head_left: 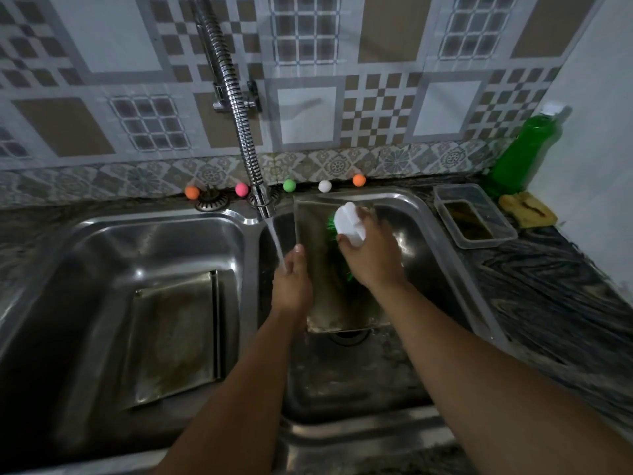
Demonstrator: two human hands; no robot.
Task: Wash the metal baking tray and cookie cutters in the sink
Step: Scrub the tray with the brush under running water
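In the right basin of the sink [424, 214], centre of the frame, a metal baking tray [315, 228] stands tilted on its lower edge, its far edge leaning toward the back rim. The left hand [291, 282] holds the tray's left edge, thumb curled over it, under the stream of water [276, 241] from the faucet [239, 108]. The right hand [368, 255] has its grip closed round a white-handled scrub brush [347, 222], green bristles pressed against the tray's face, so the tray lies just beyond and below that grip. A second tray [174, 334] lies in the left basin. On the worktop [548, 289] at upper right stand a green bottle [524, 149] and a clear container [476, 214].
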